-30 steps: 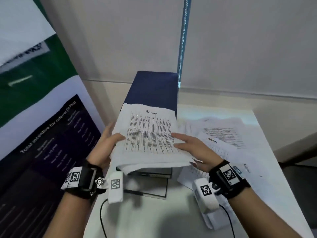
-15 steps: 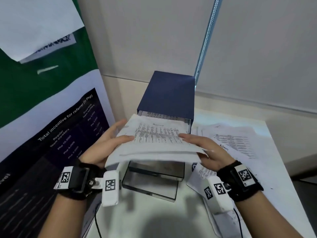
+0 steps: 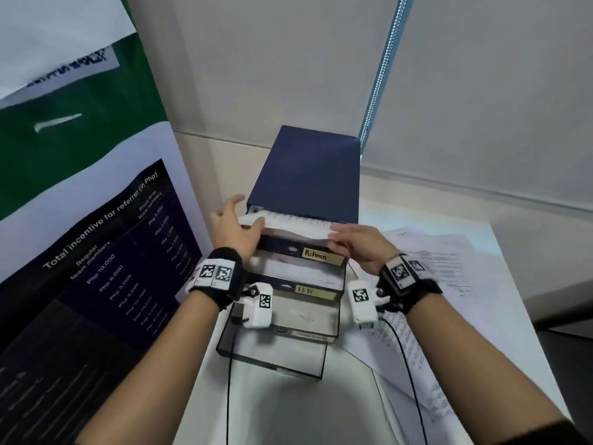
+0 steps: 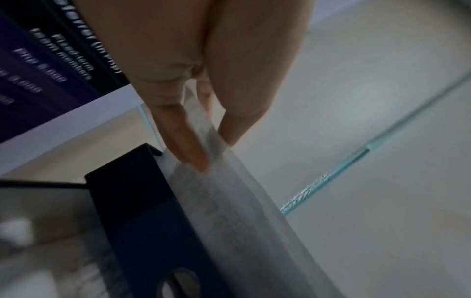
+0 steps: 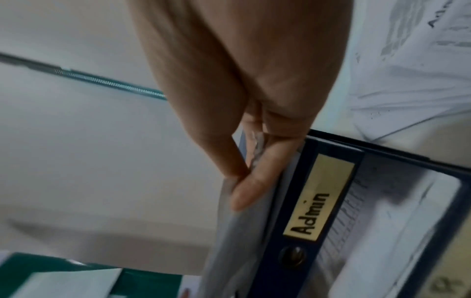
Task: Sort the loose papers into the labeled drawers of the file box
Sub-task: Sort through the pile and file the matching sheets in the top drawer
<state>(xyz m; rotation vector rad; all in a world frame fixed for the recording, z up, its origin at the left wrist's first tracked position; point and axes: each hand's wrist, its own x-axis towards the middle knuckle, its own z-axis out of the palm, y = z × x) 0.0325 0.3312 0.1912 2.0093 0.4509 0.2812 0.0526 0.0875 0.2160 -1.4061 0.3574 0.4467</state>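
Observation:
A dark blue file box stands at the back of the white table, its drawers pulled out in steps. The top drawer carries an "Admin" label, the one below an "HR" label. A stack of printed papers lies across the top drawer, its far edge under the box's lid. My left hand pinches the stack's left edge, with the thumb on top. At the right end, my right hand pinches the stack beside the Admin label.
Loose printed sheets cover the table to the right of the box. Two lower drawers jut out toward me. A large poster board stands close on the left. A blind cord hangs behind the box. Wrist-camera cables trail over the table.
Both hands have lowered the paper stack from above the box and moved it forward onto the Admin drawer. The Admin and HR labels, covered before, now show.

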